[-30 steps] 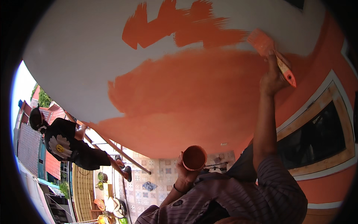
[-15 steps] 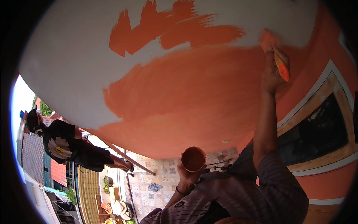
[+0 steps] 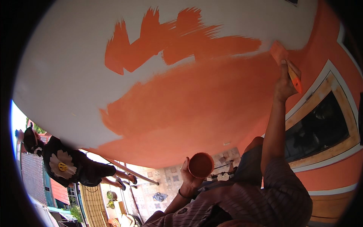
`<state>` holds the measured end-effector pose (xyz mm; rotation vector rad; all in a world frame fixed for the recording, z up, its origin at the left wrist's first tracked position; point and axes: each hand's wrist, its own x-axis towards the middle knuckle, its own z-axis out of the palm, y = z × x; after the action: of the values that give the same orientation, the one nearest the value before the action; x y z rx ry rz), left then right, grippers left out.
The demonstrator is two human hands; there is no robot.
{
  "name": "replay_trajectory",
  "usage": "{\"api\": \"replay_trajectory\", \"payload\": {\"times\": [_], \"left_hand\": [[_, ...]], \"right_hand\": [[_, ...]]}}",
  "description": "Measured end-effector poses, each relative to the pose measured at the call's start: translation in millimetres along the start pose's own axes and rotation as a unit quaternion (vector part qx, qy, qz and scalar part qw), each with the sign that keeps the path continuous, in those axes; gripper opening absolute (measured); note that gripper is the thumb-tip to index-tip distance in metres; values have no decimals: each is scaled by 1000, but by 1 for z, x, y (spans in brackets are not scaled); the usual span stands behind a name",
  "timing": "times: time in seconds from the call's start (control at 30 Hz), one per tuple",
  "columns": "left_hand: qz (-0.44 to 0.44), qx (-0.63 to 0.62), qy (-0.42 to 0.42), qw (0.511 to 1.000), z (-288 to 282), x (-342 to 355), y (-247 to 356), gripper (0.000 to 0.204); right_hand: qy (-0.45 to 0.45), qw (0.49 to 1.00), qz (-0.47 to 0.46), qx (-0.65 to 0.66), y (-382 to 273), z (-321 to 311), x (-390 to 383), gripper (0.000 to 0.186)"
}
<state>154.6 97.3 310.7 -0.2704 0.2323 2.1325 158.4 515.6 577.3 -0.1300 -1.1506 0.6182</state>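
Note:
My right hand [image 3: 286, 84] grips a paintbrush [image 3: 293, 77] by its wooden handle, whose end is smeared with bright orange. Its orange-loaded bristles lie against the wall [image 3: 68, 87], near the upper right border of the painted area. Low in front of my body, my left hand [image 3: 191, 178] holds a round paint cup [image 3: 201, 165] from the side, with orange paint inside. A broad orange patch [image 3: 189, 102] covers the lower wall. Above it, thick ragged strokes [image 3: 151, 41] stand out on the grey-white surface, and a thin pale gap partly separates the two.
To the right is a wood-framed window [image 3: 321, 123] with a white surround. At the left another person [image 3: 62, 162] in dark clothes stands near a slanted pole [image 3: 130, 170]. A blue cloth [image 3: 160, 196] lies on the patterned tile floor [image 3: 172, 185]; potted plants [image 3: 110, 199] stand farther left.
The brush and my right hand appear slightly lower and farther right, as the whole view has shifted. Fresh orange now joins the upper strokes to the lower patch near the middle. Both grips stay the same.

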Motion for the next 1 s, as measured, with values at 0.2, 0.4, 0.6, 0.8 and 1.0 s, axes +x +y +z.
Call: {"api": "replay_trajectory", "payload": {"times": [0.2, 0.4, 0.6, 0.8, 1.0], "left_hand": [[-13, -11, -96, 995, 3, 8, -2, 63], [4, -32, -128, 991, 13, 15, -27, 59], [69, -27, -64, 995, 1, 8, -33, 59], [103, -14, -2, 995, -9, 8, -26, 60], [126, 11, 30, 991, -41, 6, -22, 62]], "right_hand": [[-169, 957, -232, -23, -25, 29, -60, 24], [-99, 980, -118, 129, -13, 55, -6, 20], [-30, 961, -261, -91, 2, 100, 14, 24], [-178, 926, -334, 0, -73, 195, -141, 33], [-265, 910, -253, 195, -105, 204, -214, 32]]}}
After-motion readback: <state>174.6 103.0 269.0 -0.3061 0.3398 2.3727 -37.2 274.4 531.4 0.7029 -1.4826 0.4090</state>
